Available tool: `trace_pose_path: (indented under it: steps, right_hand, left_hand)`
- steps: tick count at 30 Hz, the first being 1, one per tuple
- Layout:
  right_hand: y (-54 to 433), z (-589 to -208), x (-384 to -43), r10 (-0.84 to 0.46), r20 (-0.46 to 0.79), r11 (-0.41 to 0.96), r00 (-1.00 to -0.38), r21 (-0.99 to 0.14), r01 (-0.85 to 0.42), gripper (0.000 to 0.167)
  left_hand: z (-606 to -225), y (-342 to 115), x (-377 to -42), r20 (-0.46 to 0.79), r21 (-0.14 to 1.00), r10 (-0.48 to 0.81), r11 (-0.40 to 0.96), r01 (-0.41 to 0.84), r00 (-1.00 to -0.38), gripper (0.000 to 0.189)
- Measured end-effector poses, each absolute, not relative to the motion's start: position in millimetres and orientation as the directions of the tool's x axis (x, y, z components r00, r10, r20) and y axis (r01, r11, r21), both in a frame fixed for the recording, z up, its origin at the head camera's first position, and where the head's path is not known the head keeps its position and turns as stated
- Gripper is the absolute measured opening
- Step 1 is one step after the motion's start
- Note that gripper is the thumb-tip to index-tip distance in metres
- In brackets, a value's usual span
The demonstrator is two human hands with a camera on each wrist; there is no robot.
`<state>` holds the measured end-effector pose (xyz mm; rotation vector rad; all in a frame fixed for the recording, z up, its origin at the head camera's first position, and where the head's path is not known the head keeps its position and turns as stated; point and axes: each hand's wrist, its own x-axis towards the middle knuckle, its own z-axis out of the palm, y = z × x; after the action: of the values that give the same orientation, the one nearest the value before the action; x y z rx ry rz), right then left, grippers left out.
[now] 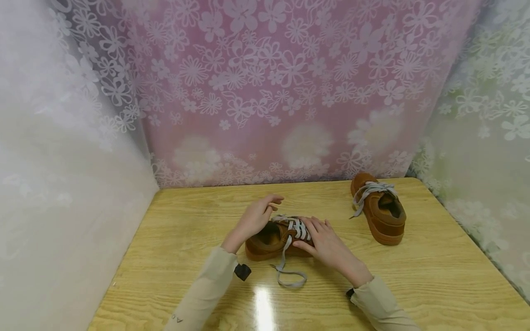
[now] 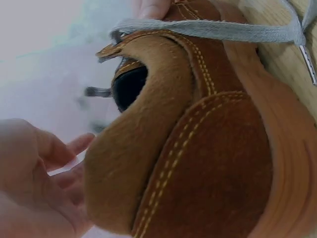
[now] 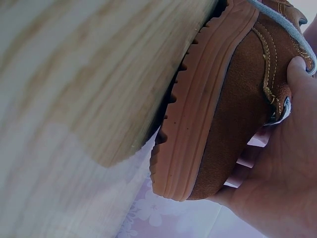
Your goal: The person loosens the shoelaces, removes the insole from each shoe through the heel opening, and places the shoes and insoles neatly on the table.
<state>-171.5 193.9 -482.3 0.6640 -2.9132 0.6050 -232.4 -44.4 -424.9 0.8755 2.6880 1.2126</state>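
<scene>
- Two sleeves [image 1: 203, 287] lie nearest, yours, reaching over one desk [image 1: 198, 220].
- You have two shoes: the near shoe [image 1: 276, 246] between your hands at the desk's middle, the far shoe [image 1: 372, 211] at back right.
- Your left hand [image 1: 253, 217] arches over the near shoe's opening, fingers loosely bent, holding nothing.
- Your right hand [image 1: 329, 243] grips its front, thumb on the near side.
- Your right wrist view alone shows the notched sole [image 3: 198, 119]; only the head view includes the far shoe.

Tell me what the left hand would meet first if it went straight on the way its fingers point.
Probably the far shoe, though depth is unclear and the left hand might pass above it.
</scene>
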Motion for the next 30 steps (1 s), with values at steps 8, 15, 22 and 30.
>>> trace_pose_path:
  steps: [8,15,22,30]
  right_hand:
    - [195.5,-481.7,-172.7,-0.396,0.175,0.828,-0.901,-0.356,-0.433,0.079]
    - [194.1,-482.7,-172.5,-0.403,0.194,0.826,-0.894,-0.343,-0.447,0.078]
    - [192.1,-484.4,-171.7,-0.411,0.229,0.813,-0.882,-0.346,-0.469,0.076]
    - [193.9,-485.6,-173.4,-0.403,0.206,0.823,-0.892,-0.345,-0.452,0.076]
  left_hand:
    - [-420.0,-50.7,-233.0,0.138,0.650,0.636,0.520,0.554,-0.759,0.031]
    - [-421.2,-38.2,-234.8,0.281,0.438,0.578,0.633,0.638,-0.766,0.017]
    - [-439.1,-31.4,-237.1,0.301,0.320,0.541,0.718,0.617,-0.785,0.018]
    - [-431.6,-38.8,-236.5,0.170,0.414,0.598,0.678,0.607,-0.784,0.027]
